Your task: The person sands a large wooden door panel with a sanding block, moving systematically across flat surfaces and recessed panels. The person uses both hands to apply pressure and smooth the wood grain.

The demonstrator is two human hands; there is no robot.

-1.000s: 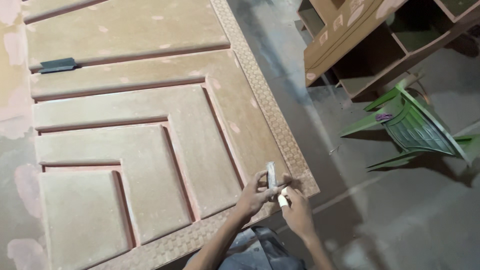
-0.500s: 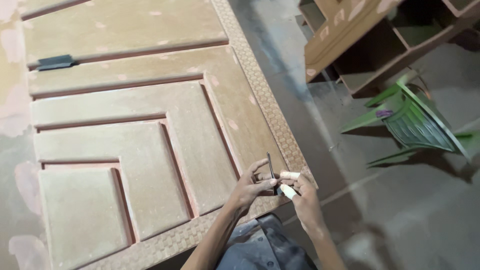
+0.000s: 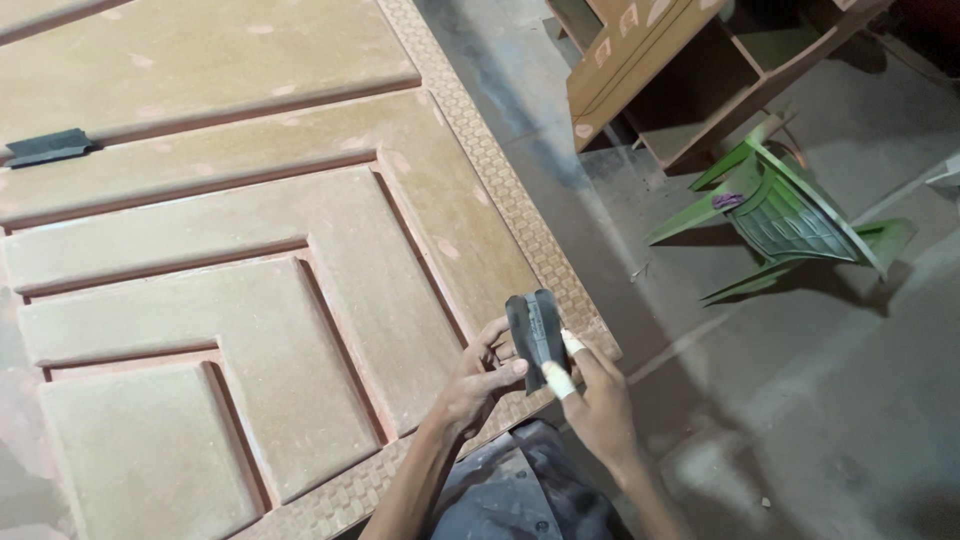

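My hands [image 3: 490,375] [image 3: 600,400] meet over door panel's lower right corner [image 3: 560,300]. Leftward: broad carved panel face, open, only grooves and one dark folded sandpaper piece [image 3: 45,147] far upper left. Rightward: bare concrete floor [image 3: 800,420], then overturned green plastic chair [image 3: 780,215]; wooden cabinet [image 3: 680,70] beyond.

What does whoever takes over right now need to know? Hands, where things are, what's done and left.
Left hand: gripping the folded dark sanding sheet from its left side.
Right hand: pinching the same sheet from the right; two fingers wear white tape.
The sheet is held upright over the near right corner of the carved door panel, not touching it.
A second dark sheet lies on the panel, far left.
A green plastic chair lies tipped over on the floor, right.
Done: panel surface looks dusty, with pale filler patches.
Left: sheet not yet on the wood.
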